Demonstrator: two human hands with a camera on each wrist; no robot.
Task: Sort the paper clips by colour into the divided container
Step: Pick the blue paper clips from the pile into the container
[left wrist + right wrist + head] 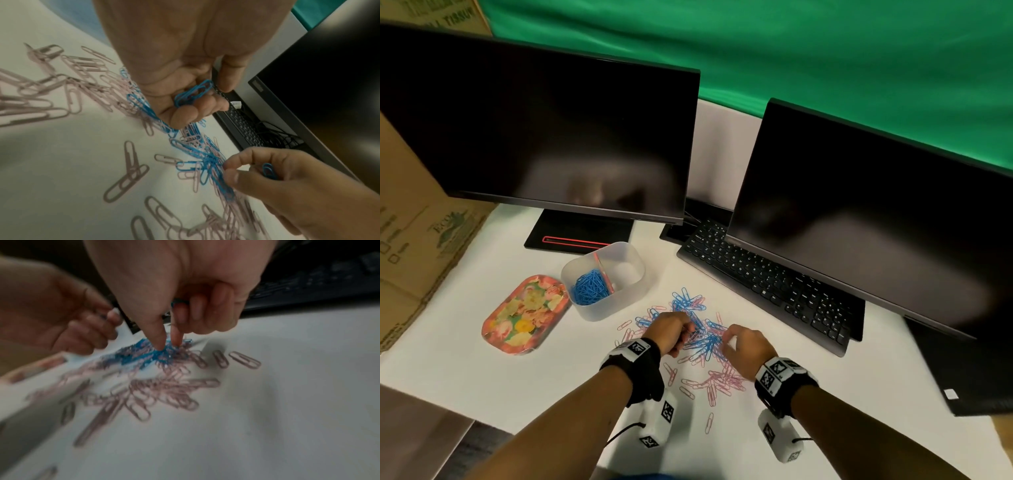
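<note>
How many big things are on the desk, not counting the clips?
Monitors: 2
Keyboard: 1
Container: 1
Flowery tray: 1
Total: 5

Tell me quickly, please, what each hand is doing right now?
Left hand: closed on blue paper clips.
Right hand: closed, blue clip tucked inside, fingertips at the pile.

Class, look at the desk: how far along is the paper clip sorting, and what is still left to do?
Done: one compartment of the divided container holds blue clips; the other looks empty. In hand: the left hand and right hand each hold blue clips. Left: the mixed pile and every pink clip on the table.
</note>
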